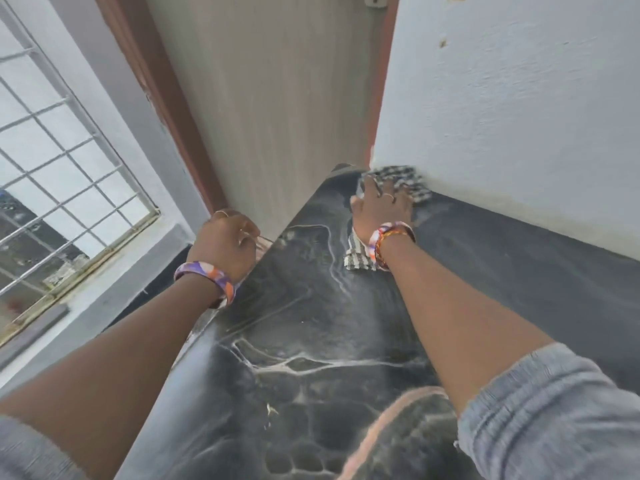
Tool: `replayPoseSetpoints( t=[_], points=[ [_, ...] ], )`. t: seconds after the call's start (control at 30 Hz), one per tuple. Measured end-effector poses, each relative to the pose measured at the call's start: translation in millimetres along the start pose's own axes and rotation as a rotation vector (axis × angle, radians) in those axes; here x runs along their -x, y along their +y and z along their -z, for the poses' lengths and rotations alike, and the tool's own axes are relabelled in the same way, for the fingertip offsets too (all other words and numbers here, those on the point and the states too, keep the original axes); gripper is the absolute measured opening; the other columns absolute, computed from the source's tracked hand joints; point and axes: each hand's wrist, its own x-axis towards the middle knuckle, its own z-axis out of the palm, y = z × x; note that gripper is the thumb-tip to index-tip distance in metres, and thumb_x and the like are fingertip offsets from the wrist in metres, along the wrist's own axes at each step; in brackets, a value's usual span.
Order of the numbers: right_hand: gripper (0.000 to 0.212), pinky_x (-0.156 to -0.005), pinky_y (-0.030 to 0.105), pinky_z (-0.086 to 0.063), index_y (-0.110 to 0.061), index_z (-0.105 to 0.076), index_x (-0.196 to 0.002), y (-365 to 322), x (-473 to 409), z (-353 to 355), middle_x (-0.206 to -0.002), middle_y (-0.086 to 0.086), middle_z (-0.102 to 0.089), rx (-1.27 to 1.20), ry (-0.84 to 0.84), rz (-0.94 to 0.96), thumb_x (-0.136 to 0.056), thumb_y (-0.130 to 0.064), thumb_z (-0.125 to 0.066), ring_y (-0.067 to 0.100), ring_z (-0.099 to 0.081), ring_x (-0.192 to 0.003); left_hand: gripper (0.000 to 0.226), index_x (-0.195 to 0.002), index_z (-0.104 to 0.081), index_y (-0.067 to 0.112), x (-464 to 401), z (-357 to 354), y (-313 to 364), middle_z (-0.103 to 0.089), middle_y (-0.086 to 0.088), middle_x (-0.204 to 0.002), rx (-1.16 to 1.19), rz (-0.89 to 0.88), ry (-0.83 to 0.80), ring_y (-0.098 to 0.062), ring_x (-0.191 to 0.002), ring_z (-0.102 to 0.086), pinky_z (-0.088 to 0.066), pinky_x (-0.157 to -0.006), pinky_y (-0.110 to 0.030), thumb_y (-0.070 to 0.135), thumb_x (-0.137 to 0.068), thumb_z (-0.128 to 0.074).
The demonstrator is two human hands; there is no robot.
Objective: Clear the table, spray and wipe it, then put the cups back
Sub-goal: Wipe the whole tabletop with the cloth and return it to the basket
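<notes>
Your right hand presses flat, fingers spread, on the cloth to reach the table's far corner. Your left hand curls over its edge, seemingly to brace you.

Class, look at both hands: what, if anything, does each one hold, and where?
The right hand presses flat on the checked cloth, on its middle. The left hand curls over the table's left edge.

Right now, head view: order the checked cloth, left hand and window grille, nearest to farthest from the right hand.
1. Checked cloth: under the right hand, by the wall.
2. Left hand: at the table's left edge.
3. Window grille: far left, beyond the table.
</notes>
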Motion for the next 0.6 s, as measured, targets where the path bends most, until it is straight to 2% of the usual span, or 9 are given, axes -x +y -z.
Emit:
replayPoseSetpoints(
  t=[0.07, 0.2, 0.37, 0.47, 0.57, 0.6],
  points=[
    [0.052, -0.118, 0.051, -0.01, -0.027, -0.017, -0.146, -17, -12, -6, -0.156, 0.01, -0.019, 0.006, -0.047, 0.219, -0.095, -0.036, -0.024, 0.033, -0.017, -0.143, 0.025, -0.087, -0.071, 0.011, -1, 4, -5, -0.063, -0.015, -0.112, 0.001, 0.006, 0.011, -0.032, -0.103, -0.057, -0.041, -0.087, -0.027, -0.001, -0.078, -0.05],
    [0.043, -0.119, 0.044, -0.01, -0.032, -0.031, -0.142, -41, -1, -8, -0.155, 0.002, -0.024, -0.042, -0.179, 0.546, -0.099, -0.03, -0.029, 0.029, -0.016, -0.144, 0.028, -0.093, -0.071, 0.009, 13, 21, -14, -0.061, -0.017, -0.117, -0.005, 0.07, 0.022, -0.033, -0.109, -0.055, -0.04, -0.091, -0.03, -0.002, -0.079, -0.05],
    [0.037, -0.115, 0.036, -0.014, -0.027, -0.045, -0.134, -68, 67, -5, -0.145, 0.003, -0.043, -0.032, -0.269, 0.749, -0.099, -0.032, -0.031, 0.025, -0.024, -0.139, 0.025, -0.097, -0.07, 0.008, 52, 49, -16, -0.061, -0.016, -0.117, -0.026, 0.178, 0.035, -0.032, -0.11, -0.054, -0.038, -0.087, -0.026, 0.0, -0.082, -0.051],
    [0.038, -0.115, 0.041, -0.016, -0.025, -0.047, -0.132, -93, 116, -12, -0.14, 0.007, -0.048, 0.009, -0.301, 0.872, -0.099, -0.033, -0.029, 0.028, -0.032, -0.134, 0.024, -0.097, -0.07, 0.009, 89, 64, -19, -0.06, -0.016, -0.118, -0.04, 0.242, 0.048, -0.032, -0.111, -0.054, -0.038, -0.09, -0.028, 0.004, -0.082, -0.052],
    [0.039, -0.113, 0.045, -0.02, -0.022, -0.046, -0.13, -115, 161, -23, -0.134, 0.012, -0.052, 0.071, -0.32, 0.953, -0.099, -0.034, -0.027, 0.031, -0.039, -0.128, 0.023, -0.096, -0.07, 0.009, 130, 80, -23, -0.061, -0.015, -0.115, -0.04, 0.321, 0.065, -0.032, -0.109, -0.055, -0.036, -0.086, -0.026, 0.017, -0.081, -0.055],
    [0.039, -0.112, 0.044, -0.022, -0.021, -0.046, -0.13, -120, 176, -26, -0.132, 0.013, -0.053, 0.084, -0.321, 0.979, -0.099, -0.035, -0.027, 0.031, -0.041, -0.126, 0.028, -0.095, -0.07, 0.009, 145, 86, -25, -0.062, -0.015, -0.113, -0.039, 0.344, 0.07, -0.032, -0.107, -0.056, -0.035, -0.084, -0.025, 0.025, -0.077, -0.055]
  ],
)
